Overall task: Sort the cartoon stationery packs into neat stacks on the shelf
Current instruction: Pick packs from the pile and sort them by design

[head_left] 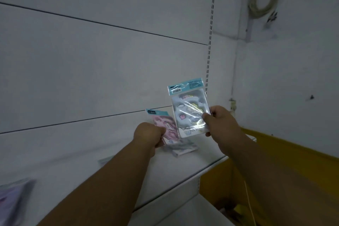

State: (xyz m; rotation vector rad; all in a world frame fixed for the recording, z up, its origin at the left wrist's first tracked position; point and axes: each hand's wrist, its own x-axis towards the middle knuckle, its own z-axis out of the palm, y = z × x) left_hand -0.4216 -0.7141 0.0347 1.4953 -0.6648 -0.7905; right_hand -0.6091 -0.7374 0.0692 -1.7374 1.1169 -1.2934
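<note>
Right hand pinches the white cartoon pack by its right edge, holding it upright above the shelf. Left hand, at 9 o'clock of the right hand, grips the pink cartoon pack, tilted. A loose pile of packs lies on the shelf at 6 o'clock of the held packs. Blurred packs lie at the shelf's left end.

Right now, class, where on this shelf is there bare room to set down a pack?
Bare shelf lies between the left forearm and the purple packs at far left, and along the back panel. It is crowded beside the loose packs under both hands, the left hand gripping the pink pack.
</note>
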